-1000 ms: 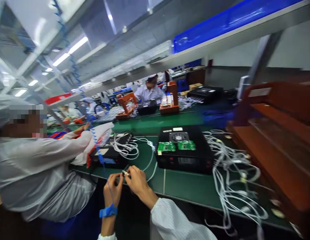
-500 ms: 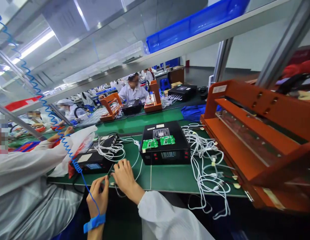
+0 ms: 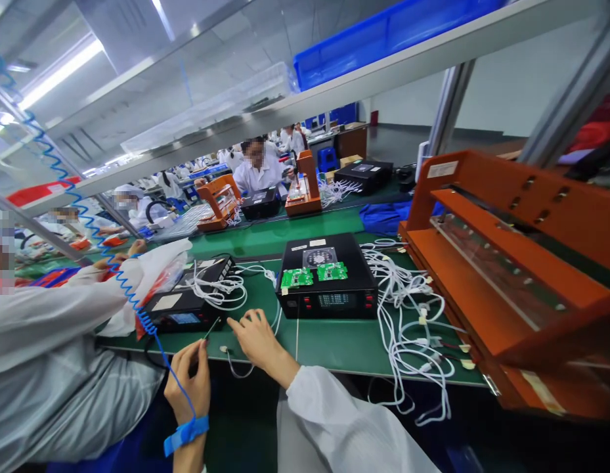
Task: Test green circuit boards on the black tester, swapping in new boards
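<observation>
My left hand [image 3: 189,378], with a blue strap round its wrist, pinches the lower end of a thin greenish strip [image 3: 213,328]. The strip slants up and to the right; its exact kind is too small to make out. To the right of it, my right hand [image 3: 259,338] hovers over the bench edge, fingers bent and apart, with nothing visible in them. A white cable end [image 3: 224,350] lies between the hands. Behind them is a black box with a display [image 3: 329,306], two green circuit boards [image 3: 297,277] resting on top.
Another black box [image 3: 206,304] with coiled white cable sits at left, near a co-worker's white sleeve [image 3: 53,315]. Tangled white cables [image 3: 400,315] lead to an orange fixture [image 3: 457,282] at right. A blue coiled cord [image 3: 112,269] hangs at left. A shelf [image 3: 364,92] crosses above.
My right hand has come away from the thin strip and moved slightly right, leaving a gap. My left hand keeps its pinch, and more of the strip now shows.
</observation>
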A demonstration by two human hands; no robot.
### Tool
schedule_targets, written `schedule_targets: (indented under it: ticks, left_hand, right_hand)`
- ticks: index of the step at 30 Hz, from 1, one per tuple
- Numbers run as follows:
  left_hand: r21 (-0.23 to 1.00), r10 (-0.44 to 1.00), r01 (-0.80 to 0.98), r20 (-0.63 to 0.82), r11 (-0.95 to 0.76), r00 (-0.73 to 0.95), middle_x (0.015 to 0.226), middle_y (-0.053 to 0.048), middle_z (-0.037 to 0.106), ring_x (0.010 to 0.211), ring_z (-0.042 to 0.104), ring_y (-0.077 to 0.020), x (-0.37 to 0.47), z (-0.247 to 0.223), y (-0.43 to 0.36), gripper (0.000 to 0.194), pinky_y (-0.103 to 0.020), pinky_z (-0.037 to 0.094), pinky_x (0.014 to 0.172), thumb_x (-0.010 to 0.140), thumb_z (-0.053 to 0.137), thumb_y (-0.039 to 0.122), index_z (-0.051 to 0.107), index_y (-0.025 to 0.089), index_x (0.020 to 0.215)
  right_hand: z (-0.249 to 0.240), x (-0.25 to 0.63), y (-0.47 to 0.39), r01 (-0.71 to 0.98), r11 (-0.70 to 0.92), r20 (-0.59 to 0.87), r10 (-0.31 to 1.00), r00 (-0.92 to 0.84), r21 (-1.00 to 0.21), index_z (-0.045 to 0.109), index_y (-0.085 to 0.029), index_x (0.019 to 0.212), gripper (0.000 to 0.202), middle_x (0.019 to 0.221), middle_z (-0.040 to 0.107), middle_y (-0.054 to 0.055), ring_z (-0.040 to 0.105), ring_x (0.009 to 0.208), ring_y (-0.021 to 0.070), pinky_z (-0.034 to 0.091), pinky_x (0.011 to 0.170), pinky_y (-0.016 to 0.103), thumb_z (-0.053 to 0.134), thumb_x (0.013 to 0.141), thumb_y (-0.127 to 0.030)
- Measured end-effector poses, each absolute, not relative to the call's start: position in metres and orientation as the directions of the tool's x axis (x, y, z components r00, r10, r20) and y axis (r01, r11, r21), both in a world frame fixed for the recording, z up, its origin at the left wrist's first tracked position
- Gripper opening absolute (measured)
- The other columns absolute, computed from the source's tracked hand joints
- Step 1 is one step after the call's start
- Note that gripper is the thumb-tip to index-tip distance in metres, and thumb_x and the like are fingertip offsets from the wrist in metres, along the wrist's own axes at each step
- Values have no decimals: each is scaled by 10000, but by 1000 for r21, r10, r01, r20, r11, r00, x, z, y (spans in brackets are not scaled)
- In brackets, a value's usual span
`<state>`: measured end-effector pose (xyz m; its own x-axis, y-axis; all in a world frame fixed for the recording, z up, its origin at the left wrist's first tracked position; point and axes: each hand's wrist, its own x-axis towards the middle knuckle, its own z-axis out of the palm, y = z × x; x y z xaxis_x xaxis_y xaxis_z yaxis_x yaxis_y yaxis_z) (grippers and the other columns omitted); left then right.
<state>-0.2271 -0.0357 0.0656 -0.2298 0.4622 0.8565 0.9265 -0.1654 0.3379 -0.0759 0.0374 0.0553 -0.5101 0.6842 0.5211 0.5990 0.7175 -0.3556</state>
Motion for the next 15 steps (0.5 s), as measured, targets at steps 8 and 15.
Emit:
schedule_targets:
  ticks: [8, 15]
  left_hand:
    - [343, 462, 904, 865, -254, -197, 996, -62, 707, 928, 703, -172, -188, 64, -69, 136, -339, 591, 861, 917, 645, 175, 708, 192, 1037]
    - [578, 531, 790, 743, -203, -407, 1100, -80, 627, 786, 649, -130, -158, 68, -89, 229, -267, 560, 644, 913, 649, 212, 664, 197, 1141]
  right_hand:
    - [69, -74, 16, 120, 563, 469, 773, -428, -817, 695, -175, 927, 336, 976, 699, 91, 559, 1113, 241, 430, 1017, 409, 512, 993, -448]
    - [65, -64, 16, -191, 160, 231, 866, -444, -968, 577, -169, 803, 331, 742, 623, -19, 591, 708, 128, 487, 694, 252, 594, 881, -491]
